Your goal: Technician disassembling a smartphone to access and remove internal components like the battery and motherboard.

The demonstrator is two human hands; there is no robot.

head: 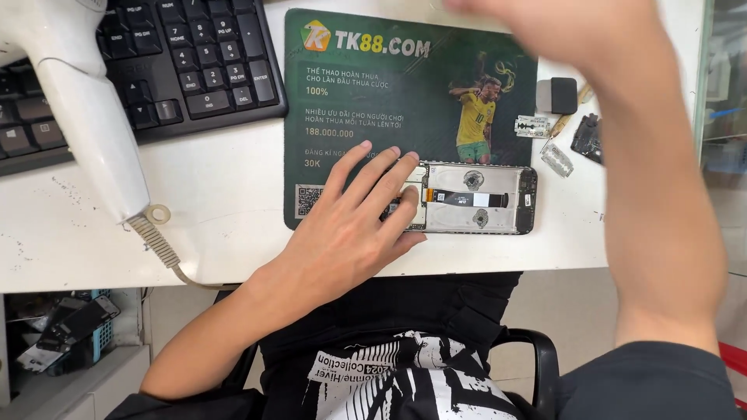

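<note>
An opened phone point(475, 198) lies face down on a green mouse pad point(366, 93), its inner frame and an orange-and-black flex cable exposed. My left hand point(354, 225) rests flat on the phone's left end with the fingers spread; it grips nothing. My right arm is lifted across the right side of the view. My right hand point(560, 27) is a blur at the top edge, above the pad's far right corner. Its fingers and anything in them cannot be made out.
A black keyboard point(156, 62) sits at the back left, with a white hot-air blower point(85, 117) and its cord over it. Right of the pad lie two razor blades point(531, 125), a small black block point(562, 95) and a dark part point(587, 138). A blue basket point(70, 327) of parts stands below the desk.
</note>
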